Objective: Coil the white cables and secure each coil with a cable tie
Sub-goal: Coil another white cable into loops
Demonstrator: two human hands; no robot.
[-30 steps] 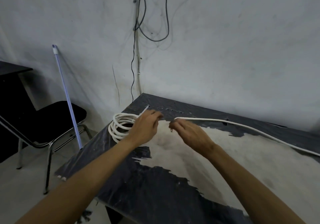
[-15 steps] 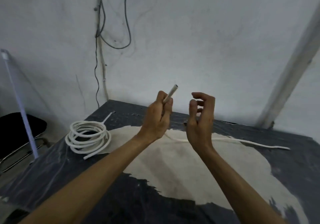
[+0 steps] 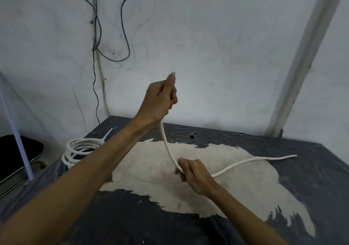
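L hand fisted round the cable end, held up high; R hand pinches it lower near the table, prob to start loop 1. Rest trails right. 1 coil done, far left.

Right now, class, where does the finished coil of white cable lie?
In the head view, the coil lies at the table's far left corner, beside the left forearm, near the black chair.

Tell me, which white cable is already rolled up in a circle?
The coiled cable near the table's left edge, touched by neither hand. The other, the loose cable, is stretched out and held by both hands.
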